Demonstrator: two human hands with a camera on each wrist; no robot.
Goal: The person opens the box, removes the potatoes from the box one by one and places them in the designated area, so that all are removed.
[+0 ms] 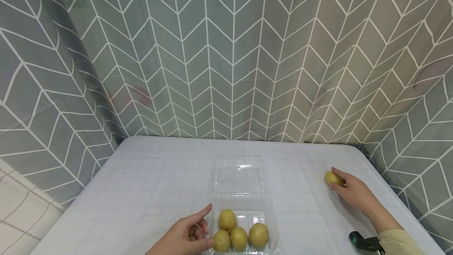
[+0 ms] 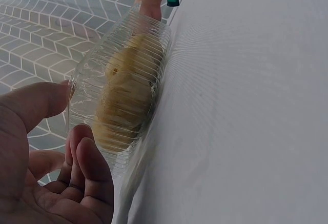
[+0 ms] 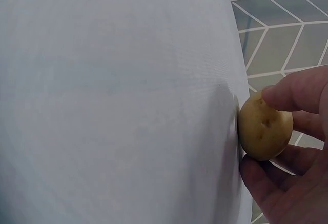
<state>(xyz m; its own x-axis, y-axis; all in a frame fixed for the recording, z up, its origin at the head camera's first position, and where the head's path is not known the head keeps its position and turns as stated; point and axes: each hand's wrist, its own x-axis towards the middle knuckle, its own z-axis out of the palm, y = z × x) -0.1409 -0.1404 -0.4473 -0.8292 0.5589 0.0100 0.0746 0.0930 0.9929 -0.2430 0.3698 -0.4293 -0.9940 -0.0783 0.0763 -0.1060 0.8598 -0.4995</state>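
Observation:
Several yellow potatoes [image 1: 258, 235] sit in the base of a clear plastic clamshell box [image 1: 272, 215], whose lid [image 1: 238, 176] lies folded back. My left hand [image 1: 187, 231] holds the box's left rim. In the left wrist view its thumb [image 2: 46, 100] is on the rim, and curled fingers [image 2: 92, 162] lie against the ribbed wall. Over at the right side of the table, my right hand [image 1: 354, 193] grips a single potato [image 1: 333, 178]. In the right wrist view this potato [image 3: 265, 126] is between thumb and fingers, right at the white tabletop.
A white cloth covers the table [image 1: 159, 176]. Grey curtains [image 1: 219, 70] with white chevron lines hang behind it and along both sides. Close to the right sleeve is a dark green and black device [image 1: 366, 242]. Pale floor tiles [image 1: 21, 211] show at lower left.

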